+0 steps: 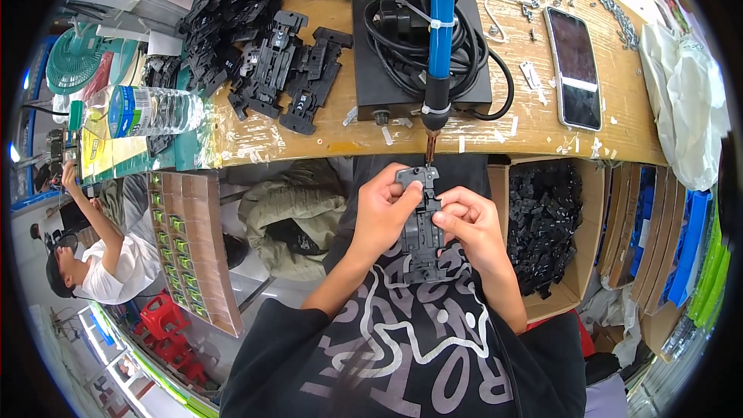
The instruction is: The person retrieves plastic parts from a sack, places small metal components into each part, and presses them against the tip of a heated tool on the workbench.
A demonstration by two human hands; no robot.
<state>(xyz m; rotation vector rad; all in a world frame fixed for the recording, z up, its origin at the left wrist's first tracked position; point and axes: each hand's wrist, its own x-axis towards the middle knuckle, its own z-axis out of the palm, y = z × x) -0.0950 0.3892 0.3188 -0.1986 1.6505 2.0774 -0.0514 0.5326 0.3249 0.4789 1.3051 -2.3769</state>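
A long black plastic chassis part (422,236) is held upright between my two hands in front of my chest. My left hand (385,205) grips its upper left side, the thumb pressed on its face near the top. On the other side my right hand (474,228) has its thumb and curled fingers closed on the right edge. Just above the part's top end hangs the tip of a blue electric screwdriver (441,31), pointing straight down. Whether the tip touches the part I cannot tell.
Black plastic parts (271,62) lie piled on the wooden table (325,147). Behind the screwdriver sits a black box (371,77) with coiled cable. A phone (574,70), loose screws (619,19) and a water bottle (147,112) are around. A carton (573,294) of small black pieces stands at right.
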